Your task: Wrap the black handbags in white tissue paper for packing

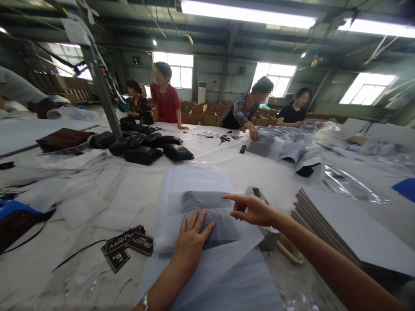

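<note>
My left hand [191, 242] lies flat, fingers spread, on a dark item wrapped in translucent white tissue paper [223, 224]. The wrapped bundle rests on a stack of white tissue sheets [197, 177], and a loose paper flap reaches toward the lower right. Above the bundle's right side hovers my right hand [251, 209], index finger stretched out to the left and the other fingers loosely curled. No object shows in it. Just behind that hand stands a grey tape dispenser [257, 192], partly hidden by it.
Black tags with gold lettering [141, 243] lie left of the bundle. Several black bags [142, 154] sit farther back. Thick grey-white boards [356, 229] are stacked at right. Across the table, co-workers stand near wrapped bundles [262, 144]. A slanted metal post [100, 82] rises at left.
</note>
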{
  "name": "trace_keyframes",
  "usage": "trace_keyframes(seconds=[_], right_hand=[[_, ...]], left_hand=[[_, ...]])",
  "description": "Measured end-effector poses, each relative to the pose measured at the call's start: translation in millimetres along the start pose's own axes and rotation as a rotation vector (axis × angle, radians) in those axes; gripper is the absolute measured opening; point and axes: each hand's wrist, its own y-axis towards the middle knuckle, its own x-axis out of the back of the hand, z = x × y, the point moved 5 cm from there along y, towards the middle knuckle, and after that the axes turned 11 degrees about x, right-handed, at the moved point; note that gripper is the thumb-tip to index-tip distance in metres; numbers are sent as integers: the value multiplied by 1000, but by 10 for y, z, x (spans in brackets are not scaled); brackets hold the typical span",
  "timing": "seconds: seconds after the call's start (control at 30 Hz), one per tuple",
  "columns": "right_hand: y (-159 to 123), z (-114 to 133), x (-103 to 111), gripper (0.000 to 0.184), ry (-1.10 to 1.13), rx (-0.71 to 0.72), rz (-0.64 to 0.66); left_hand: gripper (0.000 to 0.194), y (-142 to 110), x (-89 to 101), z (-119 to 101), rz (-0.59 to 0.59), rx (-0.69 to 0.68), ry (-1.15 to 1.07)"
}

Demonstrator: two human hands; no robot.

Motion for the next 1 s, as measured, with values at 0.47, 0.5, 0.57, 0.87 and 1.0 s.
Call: trace_keyframes(seconds=[0.47,0.5,0.57,0.87,1.0], right_hand=[[432,-323,-259,64,492,-105,209],[440,-353,-261,64,470,-110,223],[462,-403,-246,63,338,-102,247],[554,-424,-184,71,-468,-41,296],[518,-497,-75,85,-699,-165,220]], left_hand=[[54,-9,-31,-4,-17,-9,-23],[53,-8,-39,-3,-18,-11,-22],[52,-6,-54,3,-23,-10,-21],[55,-19,-52,8,-26,-4,-39],[56,-13,-39,13,-1,-3,-58]])
